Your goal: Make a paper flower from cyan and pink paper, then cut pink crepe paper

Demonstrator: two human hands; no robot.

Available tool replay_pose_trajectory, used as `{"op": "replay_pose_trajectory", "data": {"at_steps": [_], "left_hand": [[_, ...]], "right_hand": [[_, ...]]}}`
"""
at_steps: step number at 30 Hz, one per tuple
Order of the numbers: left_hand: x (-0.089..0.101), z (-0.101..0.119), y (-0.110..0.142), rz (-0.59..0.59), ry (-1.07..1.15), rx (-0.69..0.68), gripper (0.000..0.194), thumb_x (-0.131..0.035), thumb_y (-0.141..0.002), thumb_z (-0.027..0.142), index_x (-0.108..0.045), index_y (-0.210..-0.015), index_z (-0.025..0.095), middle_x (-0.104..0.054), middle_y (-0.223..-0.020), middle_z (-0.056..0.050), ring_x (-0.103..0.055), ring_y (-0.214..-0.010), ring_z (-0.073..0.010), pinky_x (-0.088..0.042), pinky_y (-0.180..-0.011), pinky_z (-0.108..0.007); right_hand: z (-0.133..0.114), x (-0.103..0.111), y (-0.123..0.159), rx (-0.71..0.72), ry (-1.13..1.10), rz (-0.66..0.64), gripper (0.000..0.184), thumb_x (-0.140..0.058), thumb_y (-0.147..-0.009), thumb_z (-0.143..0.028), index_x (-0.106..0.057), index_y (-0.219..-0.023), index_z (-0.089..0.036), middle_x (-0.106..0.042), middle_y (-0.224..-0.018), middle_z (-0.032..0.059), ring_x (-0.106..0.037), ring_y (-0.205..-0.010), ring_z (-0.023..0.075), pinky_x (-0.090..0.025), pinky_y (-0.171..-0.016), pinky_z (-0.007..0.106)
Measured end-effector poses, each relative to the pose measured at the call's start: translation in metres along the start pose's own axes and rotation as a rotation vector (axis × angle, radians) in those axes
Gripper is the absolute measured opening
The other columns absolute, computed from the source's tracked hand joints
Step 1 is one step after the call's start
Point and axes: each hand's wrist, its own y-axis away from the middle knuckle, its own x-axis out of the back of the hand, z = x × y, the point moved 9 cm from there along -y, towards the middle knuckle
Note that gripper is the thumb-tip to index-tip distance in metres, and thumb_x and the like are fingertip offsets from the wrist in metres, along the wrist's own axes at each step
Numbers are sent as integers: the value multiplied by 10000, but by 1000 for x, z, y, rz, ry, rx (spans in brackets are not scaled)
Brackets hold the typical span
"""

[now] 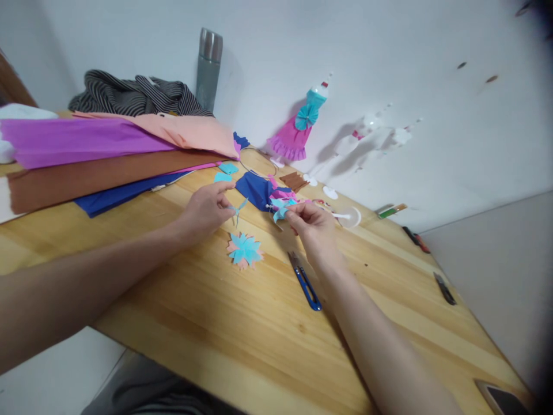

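Note:
My left hand (211,208) pinches a thin, light blue cut-paper piece (237,212) with pointed arms between thumb and fingertips. Opposite it, my right hand (314,223) has its fingers closed on a crinkled light blue paper petal piece (280,211). Just behind lies dark blue paper (254,189) with pink bits beside it; how these join the piece in my right hand is hard to make out. Below my hands, a layered paper flower (245,249), light blue over peach, lies flat on the table. Blue-handled thread snips (306,283) rest near my right wrist.
Rolls of crepe paper in purple (82,138), peach (194,134) and brown (108,173) fill the left. A thermos (209,72) stands behind. Along the wall are a dressed mini mannequin (302,124) and white ones (360,135). A craft knife (444,288) lies right.

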Motion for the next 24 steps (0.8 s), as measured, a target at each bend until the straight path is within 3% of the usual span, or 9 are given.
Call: {"op": "replay_pose_trajectory", "data": {"at_steps": [4, 8, 11, 15, 19, 21, 24], "left_hand": [[-2, -1, 1, 29, -77, -62, 552, -641, -697, 199, -590, -1242, 123, -656, -1070, -88, -568, -645, -112, -508, -685, -292], [-7, 12, 6, 50, -53, -245, 474, -609, -688, 121, -651, -1160, 144, -617, -1118, -90, -525, -588, -72, -509, -667, -269], [-10, 16, 7, 41, -45, -290, 434, -584, -691, 92, -674, -1109, 172, -599, -1132, -79, -470, -538, -39, -499, -635, -251], [-8, 12, 3, 31, -85, -234, 404, -576, -706, 111, -669, -1097, 151, -605, -1125, -80, -515, -598, -69, -515, -695, -280], [3, 3, 0, 97, -112, -123, 402, -579, -734, 168, -656, -1127, 135, -634, -1065, -69, -539, -659, -106, -504, -776, -308], [9, 1, -1, 122, -81, -65, 383, -574, -745, 193, -659, -1114, 132, -641, -1021, -62, -539, -662, -111, -495, -750, -295], [9, 2, -1, 87, 25, 12, 371, -559, -744, 191, -652, -1093, 106, -617, -836, -26, -519, -612, -105, -465, -625, -251]], "right_hand": [[-7, -21, 7, 113, 323, -212, 124, -600, -721, -255, -690, -679, -181, -636, -649, 25, -538, -592, 155, -389, -574, 290], [-32, -18, 15, 320, 483, -104, 101, -581, -726, -167, -654, -656, -178, -622, -711, 46, -542, -625, 158, -406, -607, 293], [-39, -21, 20, 389, 507, -88, 92, -565, -710, -114, -627, -685, -178, -615, -722, 31, -512, -582, 134, -394, -566, 264], [-28, -31, 21, 352, 583, -188, 131, -541, -714, -111, -638, -682, -192, -640, -665, 13, -535, -575, 141, -387, -570, 261], [-15, -18, 12, 254, 622, -73, 122, -545, -752, -175, -658, -705, -184, -653, -658, 28, -552, -591, 160, -392, -583, 276], [-11, -11, 9, 244, 627, -25, 140, -546, -778, -212, -667, -717, -179, -652, -659, 36, -551, -597, 164, -397, -587, 280], [-5, -14, 6, 277, 691, -92, 199, -550, -755, -162, -717, -861, -180, -684, -765, 58, -574, -647, 174, -418, -621, 298]]}}
